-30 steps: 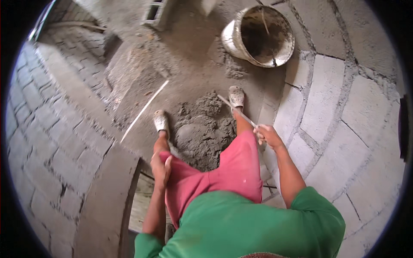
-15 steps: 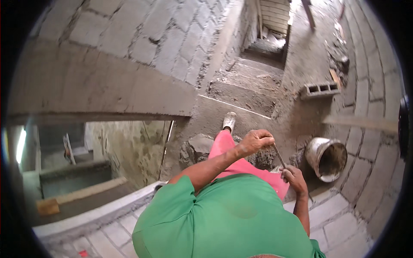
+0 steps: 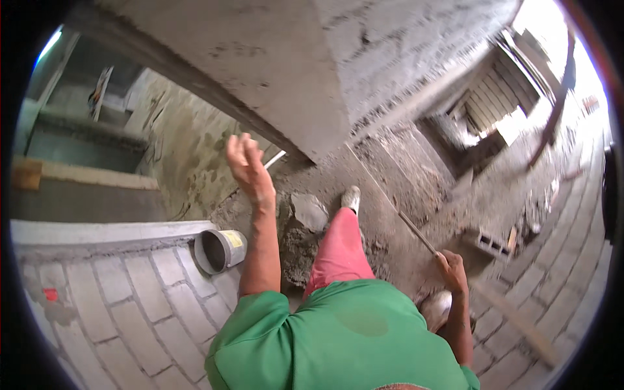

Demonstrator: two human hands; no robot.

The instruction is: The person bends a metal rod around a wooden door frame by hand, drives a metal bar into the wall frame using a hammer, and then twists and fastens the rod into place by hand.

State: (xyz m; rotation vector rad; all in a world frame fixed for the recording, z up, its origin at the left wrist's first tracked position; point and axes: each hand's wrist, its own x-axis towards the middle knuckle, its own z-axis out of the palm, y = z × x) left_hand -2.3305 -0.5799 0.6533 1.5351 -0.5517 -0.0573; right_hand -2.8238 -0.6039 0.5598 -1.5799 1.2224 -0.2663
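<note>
- We have the thin rod [image 3: 416, 232] out to our right, slanting above the floor, its far end pointing forward and leftward; whether that tip touches anything, we cannot tell.
- We judge it light and stiff, hard to break in ordinary handling, though we cannot tell wood from metal; damp grit on it could make it slip.
- Our right hand [image 3: 452, 270] has its fingers curled around the near end. A hold closer to the middle would likely balance better; the end gives more reach.
- Our left hand [image 3: 249, 170] is raised well apart from the rod, palm unfolded, fingers blurred, with nothing visible in it.
- Between our arms, a rough heap of grey mortar [image 3: 300, 250] lies beside a smoother grey lump [image 3: 309, 212], near our pale shoe [image 3: 351, 197].
- Farther out, a grey bucket [image 3: 234, 246] sits by the left forearm, and a pale bucket [image 3: 434, 309] is partly hidden behind the right one.
- Beyond the rod, a hollow block [image 3: 491, 243] rests on the floor near rubble, with rough steps [image 3: 416, 159] ahead.
</note>
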